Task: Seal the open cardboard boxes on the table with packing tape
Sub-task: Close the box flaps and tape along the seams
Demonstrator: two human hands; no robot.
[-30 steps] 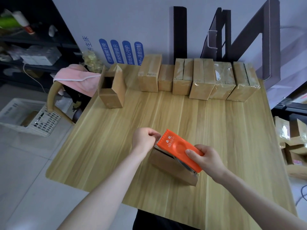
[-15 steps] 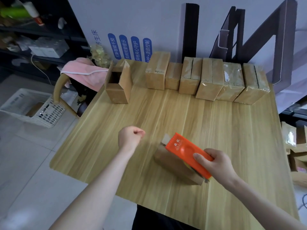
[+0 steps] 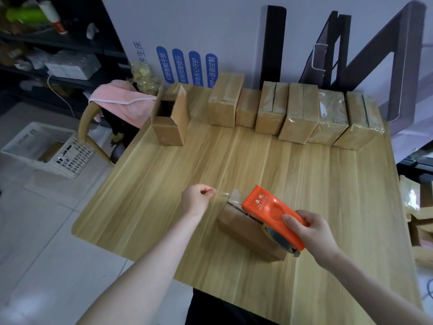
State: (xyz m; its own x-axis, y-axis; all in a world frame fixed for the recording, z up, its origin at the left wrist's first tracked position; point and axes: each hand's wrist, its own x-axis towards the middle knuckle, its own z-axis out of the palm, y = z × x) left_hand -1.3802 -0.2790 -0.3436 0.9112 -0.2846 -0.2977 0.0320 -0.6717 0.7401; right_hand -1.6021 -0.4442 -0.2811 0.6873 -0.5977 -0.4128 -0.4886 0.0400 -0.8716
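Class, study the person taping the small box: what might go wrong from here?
The clear tape, pinched by the left hand and stretched in air from the orange dispenser, may twist or stick to itself.
The right hand grips the dispenser, so neither hand steadies the box; it may slide.

Beyond the grip of the right hand (image 3: 309, 231) and far to its left, a pink towel (image 3: 121, 102) hung over the curved back of a wooden chair (image 3: 84, 123). Farther left still, a white slotted plastic crate (image 3: 72, 160) sat on the pale tiled floor (image 3: 35, 231). Beyond the crate stood dark shelving (image 3: 110, 31) holding a white carton (image 3: 72, 69) and a blurred bright green object (image 3: 23, 16). Beyond and left of the grip, well apart from it, a white wall panel (image 3: 210, 24) carried four blue labels (image 3: 187, 66) with white Chinese writing. A black upright post (image 3: 273, 43) stood almost straight beyond the grip, and a dark angled frame (image 3: 398, 66) stood beyond and to its right. Right of the grip, cardboard parcels (image 3: 410, 198) lay low at the picture's edge.
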